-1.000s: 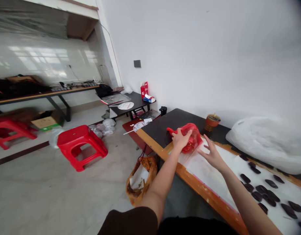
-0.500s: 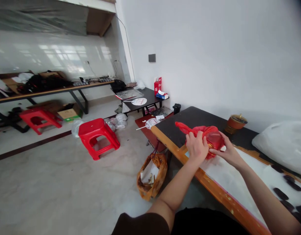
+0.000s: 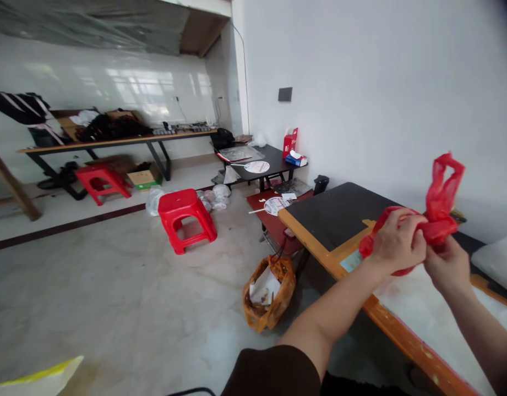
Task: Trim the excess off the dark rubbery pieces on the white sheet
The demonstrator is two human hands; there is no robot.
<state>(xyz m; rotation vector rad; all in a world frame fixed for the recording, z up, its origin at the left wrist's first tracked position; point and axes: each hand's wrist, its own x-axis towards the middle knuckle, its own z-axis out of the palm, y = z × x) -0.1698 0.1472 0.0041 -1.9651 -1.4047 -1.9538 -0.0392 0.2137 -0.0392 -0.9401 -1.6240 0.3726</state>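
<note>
A red plastic bag (image 3: 442, 192) is held over the table by both my hands, its handle loop standing up above them. My left hand (image 3: 399, 239) is closed on the bag's left side, fingers bent over the bunched plastic. Just to its right, my right hand (image 3: 449, 267) grips the gathered part below the loop. What the bag contains cannot be made out. Below lies the table (image 3: 336, 212), black-topped with a wooden edge, partly covered by a white sheet (image 3: 418, 302).
An orange bag-lined bin (image 3: 270, 291) stands on the floor beside the table. Farther off are a red stool (image 3: 187, 214), a second red stool (image 3: 102, 181) and a low black table with a tissue box (image 3: 296, 158). A white plastic bag (image 3: 499, 264) sits at the right.
Both hands have lifted and turned the red bag, and its loop now points upward. My right hand has shifted from the bag's side to its gathered part. The view has swung left.
</note>
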